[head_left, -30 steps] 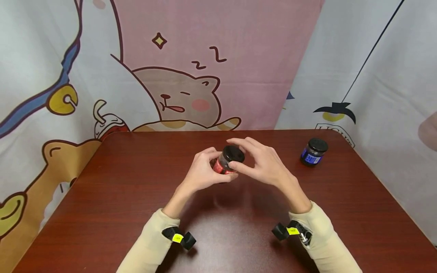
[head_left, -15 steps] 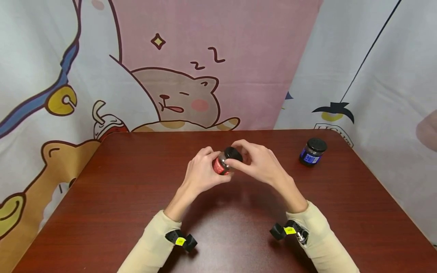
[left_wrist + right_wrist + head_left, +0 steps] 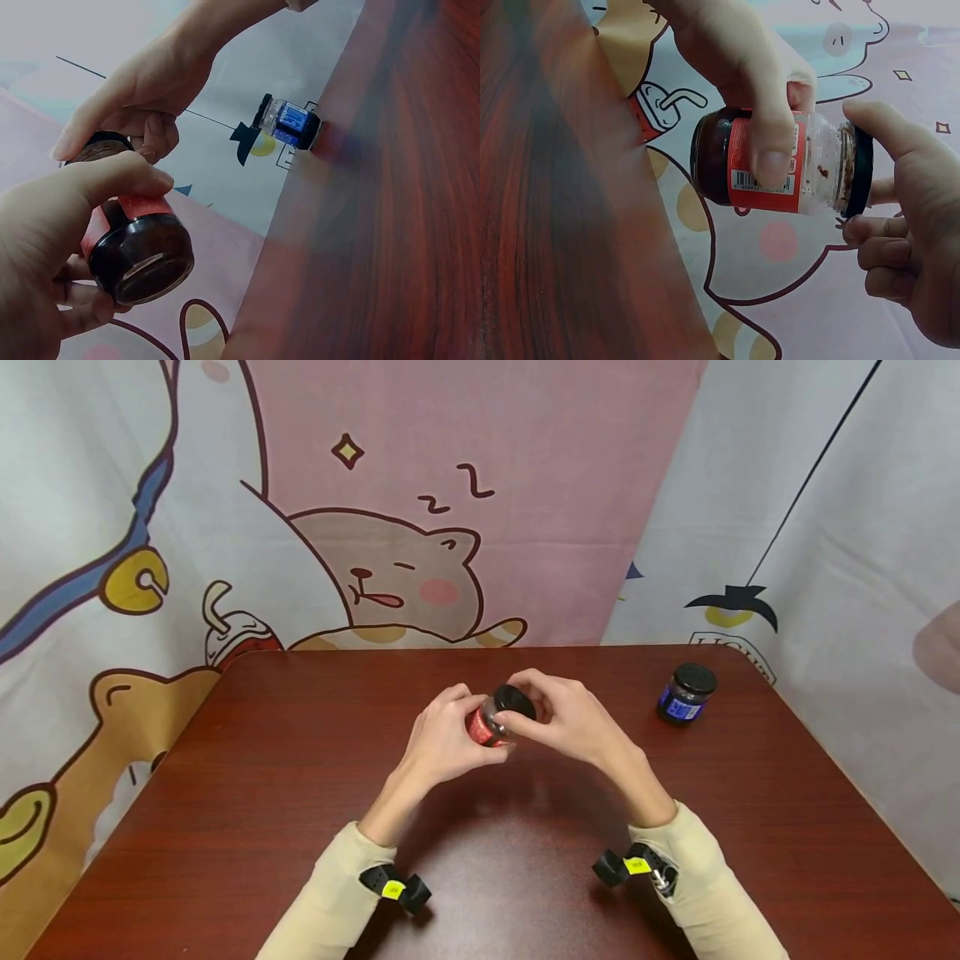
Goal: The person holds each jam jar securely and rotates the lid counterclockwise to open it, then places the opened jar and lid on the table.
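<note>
Red-labelled jar (image 3: 483, 725) hangs tilted above the table, left hand (image 3: 442, 743) gripping its body, right hand (image 3: 573, 718) pinching its black lid (image 3: 514, 700).

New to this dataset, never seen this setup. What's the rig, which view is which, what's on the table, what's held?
No robot: a person wears three cameras. The wide picture is from the head, looking down; the two close-ups come from each wrist. The left hand grips a red-labelled jar by its body, clear of the brown table. The right hand holds its black lid. A second jar, blue-labelled, stands at the table's far right. Cartoon-print cloth hangs behind.
</note>
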